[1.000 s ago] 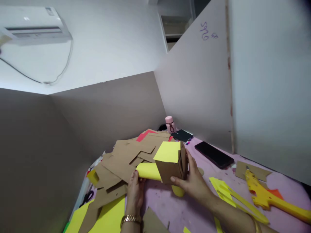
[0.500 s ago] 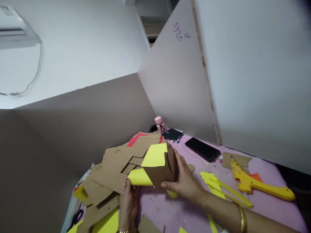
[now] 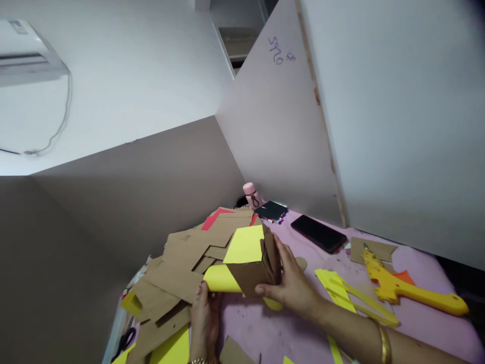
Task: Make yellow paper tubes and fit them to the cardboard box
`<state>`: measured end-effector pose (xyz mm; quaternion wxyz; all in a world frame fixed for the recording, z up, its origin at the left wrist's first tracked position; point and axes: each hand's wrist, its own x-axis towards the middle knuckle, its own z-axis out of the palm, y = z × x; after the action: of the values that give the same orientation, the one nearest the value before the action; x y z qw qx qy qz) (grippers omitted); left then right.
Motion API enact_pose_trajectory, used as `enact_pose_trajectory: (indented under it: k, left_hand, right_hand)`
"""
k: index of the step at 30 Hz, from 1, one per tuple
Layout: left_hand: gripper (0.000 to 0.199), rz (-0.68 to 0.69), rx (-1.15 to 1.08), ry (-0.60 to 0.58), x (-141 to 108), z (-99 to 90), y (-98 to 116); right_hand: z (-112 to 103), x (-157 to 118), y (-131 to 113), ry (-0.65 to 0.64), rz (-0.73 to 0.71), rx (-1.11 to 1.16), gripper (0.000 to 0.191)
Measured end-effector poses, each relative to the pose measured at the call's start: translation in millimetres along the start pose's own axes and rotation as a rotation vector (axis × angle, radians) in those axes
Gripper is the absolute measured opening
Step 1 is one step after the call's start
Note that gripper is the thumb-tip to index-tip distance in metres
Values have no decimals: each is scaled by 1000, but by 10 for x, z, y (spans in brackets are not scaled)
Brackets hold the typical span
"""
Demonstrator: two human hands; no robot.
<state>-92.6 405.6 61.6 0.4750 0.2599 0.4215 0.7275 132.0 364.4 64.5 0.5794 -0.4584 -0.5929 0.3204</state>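
Observation:
A small brown cardboard box (image 3: 252, 277) with a yellow top panel (image 3: 245, 244) is held above the table. My right hand (image 3: 293, 283) grips its right side, thumb on the near face and fingers around the far edge. From the box's left side a curved yellow paper piece (image 3: 222, 279) sticks out. My left hand (image 3: 204, 316) pinches the left end of that paper between thumb and fingers. Part of another yellow piece (image 3: 273, 304) shows below the box. The box's inside is hidden.
Cardboard sheets (image 3: 182, 258) are heaped at the left, with scissors (image 3: 125, 341) near them. A yellow glue gun (image 3: 409, 288), yellow strips (image 3: 337, 290) and a black phone (image 3: 318, 233) lie to the right. A pink bottle (image 3: 252, 196) stands at the back.
The whole view has shifted slightly, so things appear a little further right and lower. Both hands keep the same hold on the box and yellow paper.

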Motion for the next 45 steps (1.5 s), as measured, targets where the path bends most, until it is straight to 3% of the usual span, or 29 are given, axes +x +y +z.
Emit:
enact_pose_trajectory:
  k: [15, 18, 22, 25, 33, 45]
  left_hand:
    - [16, 2, 3, 2, 18, -23, -5]
    - [17, 0, 5, 6, 22, -30, -3]
    - [17, -6, 10, 11, 44, -22, -3]
    - [17, -9, 12, 10, 40, -5, 7]
    - [16, -15, 5, 21, 38, 24, 18]
    - [23, -16, 10, 24, 20, 27, 27]
  right_hand:
    - [-6, -35, 36, -22, -23, 139, 130]
    - [-58, -50, -18, 20, -41, 228, 120]
    - [-133, 1, -29, 281, 9, 372, 96]
    - [-160, 84, 38, 380, 88, 424, 83]
    - [-140, 134, 182, 396, 228, 457, 72]
    - [-128, 133, 201, 356, 220, 435, 68]
